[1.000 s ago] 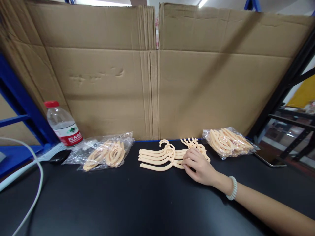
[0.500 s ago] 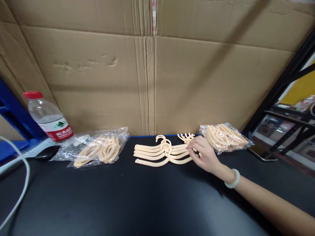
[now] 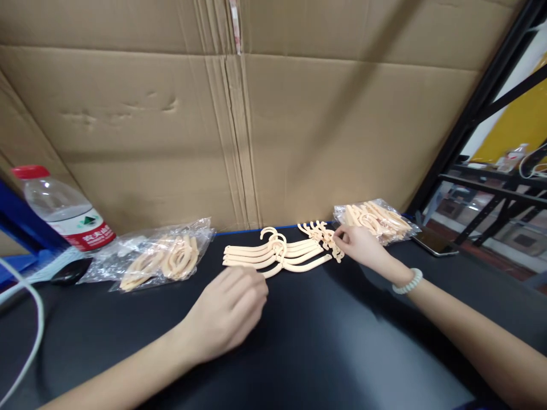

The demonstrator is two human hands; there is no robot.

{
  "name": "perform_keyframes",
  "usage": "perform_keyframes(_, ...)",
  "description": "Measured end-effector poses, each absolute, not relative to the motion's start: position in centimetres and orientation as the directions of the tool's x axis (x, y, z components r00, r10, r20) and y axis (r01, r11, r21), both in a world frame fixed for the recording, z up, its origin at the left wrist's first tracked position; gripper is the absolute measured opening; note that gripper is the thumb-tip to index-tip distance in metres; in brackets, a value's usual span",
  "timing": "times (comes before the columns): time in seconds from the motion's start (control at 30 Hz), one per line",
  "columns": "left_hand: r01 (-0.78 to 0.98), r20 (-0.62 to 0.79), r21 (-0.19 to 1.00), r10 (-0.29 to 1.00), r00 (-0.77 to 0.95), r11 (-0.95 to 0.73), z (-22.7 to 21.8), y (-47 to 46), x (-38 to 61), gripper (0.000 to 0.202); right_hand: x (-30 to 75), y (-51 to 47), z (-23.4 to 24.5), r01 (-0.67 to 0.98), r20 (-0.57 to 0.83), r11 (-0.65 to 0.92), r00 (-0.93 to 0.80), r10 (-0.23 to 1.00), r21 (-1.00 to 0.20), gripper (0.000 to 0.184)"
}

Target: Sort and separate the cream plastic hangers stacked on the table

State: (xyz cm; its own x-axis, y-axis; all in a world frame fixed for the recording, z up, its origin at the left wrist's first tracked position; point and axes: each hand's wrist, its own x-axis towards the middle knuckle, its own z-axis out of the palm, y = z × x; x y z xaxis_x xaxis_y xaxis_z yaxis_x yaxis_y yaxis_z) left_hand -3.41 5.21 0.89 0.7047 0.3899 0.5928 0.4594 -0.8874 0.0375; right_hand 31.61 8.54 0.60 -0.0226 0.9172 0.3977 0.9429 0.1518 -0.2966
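Several cream plastic clothes hangers [image 3: 252, 256] lie overlapped in a row on the black tabletop, their hooks bunched in the middle. At the right end of the row is a small pile of cream hook-shaped pieces [image 3: 318, 230]. My right hand [image 3: 363, 245], with a pale coil band on the wrist, has its fingers pinched together at the edge of that pile; what is between the fingertips is hidden. My left hand [image 3: 233, 307] hovers just in front of the hangers, back of the hand up. Its fingers are curled, and their inner side cannot be seen.
Clear bags of cream hanger parts lie on either side, a left bag [image 3: 171, 259] and a right bag [image 3: 376, 219]. A red-capped water bottle [image 3: 64, 210] stands at far left near a white cable [image 3: 36, 330]. A phone [image 3: 436, 242] lies right. Cardboard [image 3: 290, 142] walls the back.
My left hand has come into view from the lower left, up to the hangers. My right hand has drawn slightly right, off the hanger ends. The camera view has turned a little right.
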Motion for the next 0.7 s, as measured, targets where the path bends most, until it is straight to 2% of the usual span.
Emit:
perform_keyframes(0.07,0.484,0.548,0.068,0.438,0.712,-0.873,0.3,6.3,-3.3,0.013,31.1,8.5,0.1,0.970,0.386,0.111,-0.021,0.922,-0.215,0.018)
perform_keyframes(0.17,0.579,0.485,0.164,0.576,0.658,-0.799,-0.9,7.8,-3.4,0.014,30.6,8.5,-0.3,0.992,0.386,0.079,-0.034,0.922,-0.100,0.022)
perform_keyframes(0.33,0.610,0.451,0.179,0.616,0.646,-0.772,-1.5,8.3,-3.6,0.022,30.6,8.4,-0.9,0.993,0.369,0.114,-0.102,0.924,-0.009,0.020)
perform_keyframes(0.47,0.623,0.449,0.180,0.627,0.637,-0.761,-1.5,8.4,-3.5,0.019,31.0,8.6,-1.3,0.989,0.368,0.139,-0.112,0.923,-0.047,0.025)
perform_keyframes(0.7,0.577,0.451,0.232,0.612,0.650,-0.783,-1.5,8.6,-3.4,0.014,31.8,9.4,-1.8,0.963,0.450,0.134,-0.015,0.893,-0.233,0.024)
